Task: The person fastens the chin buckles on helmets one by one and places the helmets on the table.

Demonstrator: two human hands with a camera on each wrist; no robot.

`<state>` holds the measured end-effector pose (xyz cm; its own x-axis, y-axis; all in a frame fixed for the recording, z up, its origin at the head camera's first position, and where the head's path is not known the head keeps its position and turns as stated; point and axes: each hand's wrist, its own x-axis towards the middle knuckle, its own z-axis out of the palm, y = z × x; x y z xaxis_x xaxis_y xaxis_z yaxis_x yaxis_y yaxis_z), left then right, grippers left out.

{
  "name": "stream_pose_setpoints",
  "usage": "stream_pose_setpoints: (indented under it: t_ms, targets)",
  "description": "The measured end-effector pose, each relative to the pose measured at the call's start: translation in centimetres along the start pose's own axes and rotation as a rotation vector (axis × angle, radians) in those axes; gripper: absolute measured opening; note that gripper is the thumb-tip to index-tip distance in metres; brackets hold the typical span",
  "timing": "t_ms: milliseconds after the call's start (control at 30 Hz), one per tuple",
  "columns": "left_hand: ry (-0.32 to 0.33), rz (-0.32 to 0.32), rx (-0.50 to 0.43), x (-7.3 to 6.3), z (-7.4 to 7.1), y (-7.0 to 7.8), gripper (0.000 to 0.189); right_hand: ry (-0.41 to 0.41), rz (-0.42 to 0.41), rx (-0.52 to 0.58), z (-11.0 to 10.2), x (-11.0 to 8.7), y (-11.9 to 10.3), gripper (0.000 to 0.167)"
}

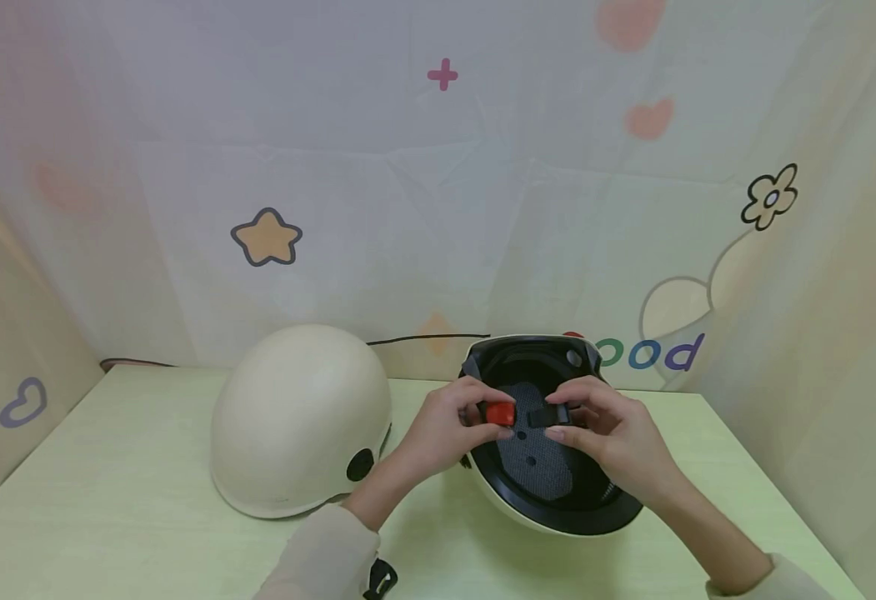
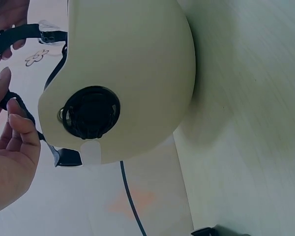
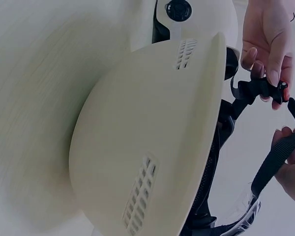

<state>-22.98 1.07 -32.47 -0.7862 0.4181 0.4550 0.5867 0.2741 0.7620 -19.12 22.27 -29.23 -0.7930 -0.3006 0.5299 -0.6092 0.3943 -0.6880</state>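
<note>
A cream helmet (image 1: 558, 523) lies upside down on the table, its black padded inside facing up. Over its opening, my left hand (image 1: 438, 425) pinches a red buckle piece (image 1: 500, 413) between thumb and fingers. Facing it, my right hand (image 1: 618, 425) grips a black buckle tongue (image 1: 548, 416) on the other chin strap. A small gap separates the two buckle pieces in the head view. In the right wrist view, the black strap (image 3: 275, 160) runs from the helmet up to the right hand. The left wrist view shows the shell's side with a round black disc (image 2: 92, 112).
A second cream helmet (image 1: 295, 417) stands dome up to the left, near the left forearm. Below the left sleeve lies a small black item (image 1: 382, 578), partly hidden. A printed curtain (image 1: 377, 250) hangs behind the pale table (image 1: 145, 467), and a dark cable (image 1: 422, 337) runs along it.
</note>
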Motion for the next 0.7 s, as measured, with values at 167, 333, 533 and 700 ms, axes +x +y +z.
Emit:
stream_pose_setpoints:
  t_ms: [167, 333, 533, 700]
  targets:
    - [0.006, 0.008, 0.007, -0.1, 0.2, 0.2, 0.030, 0.002, -0.036, -0.006, 0.5, -0.1, 0.0, 0.030]
    - [0.001, -0.006, 0.032, -0.2, 0.4, 0.4, 0.027, -0.001, -0.040, -0.041, 1.0, -0.3, 0.0, 0.030]
    - [0.009, -0.006, 0.056, -0.3, 0.6, 0.4, 0.026, 0.014, -0.004, -0.053, 1.5, -0.4, 0.4, 0.031]
    - [-0.007, -0.016, 0.061, -0.4, 0.7, 0.5, 0.026, 0.027, 0.007, -0.072, 1.8, -0.5, 0.5, 0.032]
